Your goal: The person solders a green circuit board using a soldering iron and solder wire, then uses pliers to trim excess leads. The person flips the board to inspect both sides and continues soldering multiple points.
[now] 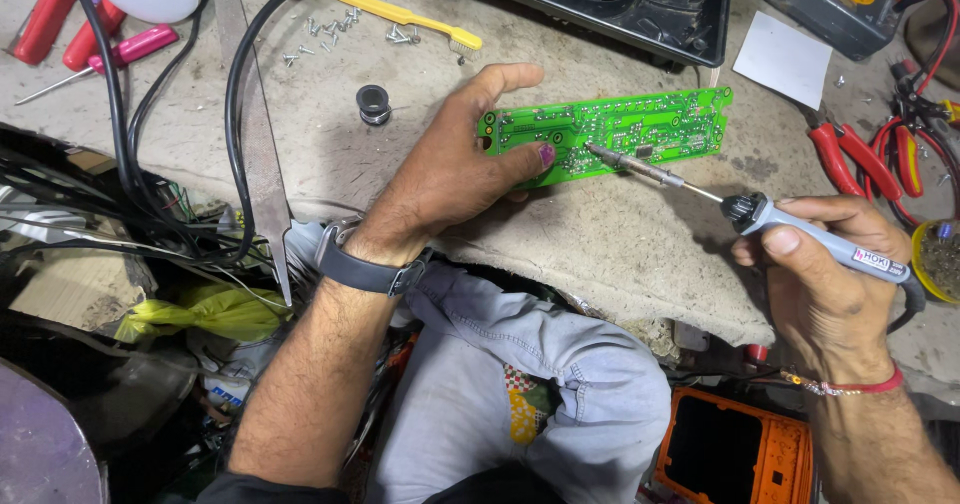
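A long green circuit board (640,124) lies solder-side up on the worn workbench (600,234). My left hand (460,164) grips its left end, thumb pressed on the board's near edge. My right hand (830,274) holds a grey soldering iron (790,226) like a pen. Its metal tip (600,151) touches the board near the lower middle, just right of my left thumb. A dark watch sits on my left wrist and a red thread band on my right wrist.
Red-handled pliers (865,159) and red leads lie at the right, near a white paper (783,59). A black fan housing (620,4) stands behind the board. Loose screws (330,34), a yellow toothbrush (400,14), a black ring (373,102), cables (235,114) and screwdrivers (110,54) crowd the left.
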